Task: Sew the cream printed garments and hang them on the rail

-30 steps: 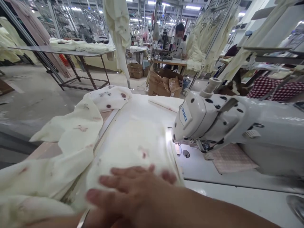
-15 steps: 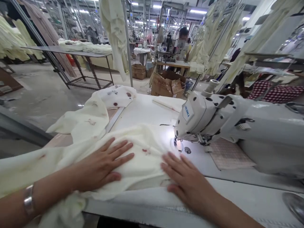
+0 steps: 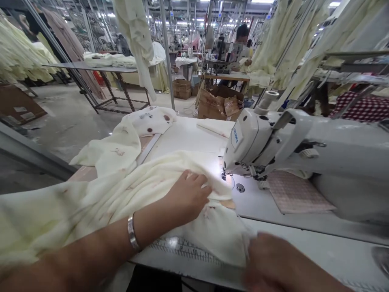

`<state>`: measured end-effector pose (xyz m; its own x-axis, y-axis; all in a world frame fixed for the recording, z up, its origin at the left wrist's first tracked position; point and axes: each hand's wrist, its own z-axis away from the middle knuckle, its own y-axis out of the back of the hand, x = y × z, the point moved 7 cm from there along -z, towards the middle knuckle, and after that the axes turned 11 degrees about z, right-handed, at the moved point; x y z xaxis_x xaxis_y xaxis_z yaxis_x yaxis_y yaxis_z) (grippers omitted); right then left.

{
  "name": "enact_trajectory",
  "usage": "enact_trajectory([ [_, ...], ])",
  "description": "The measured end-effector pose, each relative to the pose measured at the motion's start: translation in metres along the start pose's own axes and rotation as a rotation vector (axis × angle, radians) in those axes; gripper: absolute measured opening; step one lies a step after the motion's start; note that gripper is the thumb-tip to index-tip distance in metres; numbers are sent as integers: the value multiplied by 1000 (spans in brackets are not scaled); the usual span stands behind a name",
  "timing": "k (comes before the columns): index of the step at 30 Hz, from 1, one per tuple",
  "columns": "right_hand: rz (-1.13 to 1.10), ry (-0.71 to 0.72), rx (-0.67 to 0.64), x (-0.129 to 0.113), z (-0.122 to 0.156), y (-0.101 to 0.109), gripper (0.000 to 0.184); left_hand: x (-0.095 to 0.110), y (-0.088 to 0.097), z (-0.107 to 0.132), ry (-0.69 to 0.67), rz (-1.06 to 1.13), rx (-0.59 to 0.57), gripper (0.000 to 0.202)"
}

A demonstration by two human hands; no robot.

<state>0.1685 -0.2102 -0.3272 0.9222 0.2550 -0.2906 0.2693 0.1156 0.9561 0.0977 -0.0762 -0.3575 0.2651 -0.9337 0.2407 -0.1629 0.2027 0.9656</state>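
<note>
Pale-yellow, thin-looking cloth with small reddish print point(image 3: 142, 186): under the left hand point(image 3: 191, 194), folds bunched to that hand's left. Left fingers bent onto it; grip underneath not visible. Right hand point(image 3: 270, 259) curled at its near corner, blurred; cannot tell whether cloth is caught. Judged light, limp, easily creased: best steadied by palm, pinched at the edge. White metal sewing machine point(image 3: 247, 138) ahead of right hand; white worktable point(image 3: 322, 245) beneath.

The cloth point(image 3: 136, 190) is creamy yellow with pinkish marks, the sewing machine point(image 3: 282, 138) at three o'clock is white with blue letters point(image 3: 236, 136), and the patch point(image 3: 299, 194) at four has pink checks.
</note>
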Motion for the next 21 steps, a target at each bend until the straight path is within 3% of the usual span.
enact_trajectory([
  [3,148,-43,35,22,-17,-13,24,13,6,-14,-88,-23,-17,9],
  [5,239,-68,40,33,-26,-23,25,26,10,-18,-179,-48,32,8],
  [8,258,-70,68,42,-28,-28,20,46,14,-3,-379,-101,161,11],
  [10,240,-51,72,47,-23,-27,15,56,10,14,-491,-129,154,11],
  [13,155,-76,118,60,-14,-20,16,58,0,23,-440,-135,52,10],
  [17,148,-242,228,85,-9,-13,17,61,-5,7,-294,-98,1,15],
  [19,180,-242,217,88,-12,-14,14,66,-9,-4,-299,-85,10,11],
  [21,207,-229,204,86,-14,-16,22,73,-13,-11,-363,-69,61,11],
])
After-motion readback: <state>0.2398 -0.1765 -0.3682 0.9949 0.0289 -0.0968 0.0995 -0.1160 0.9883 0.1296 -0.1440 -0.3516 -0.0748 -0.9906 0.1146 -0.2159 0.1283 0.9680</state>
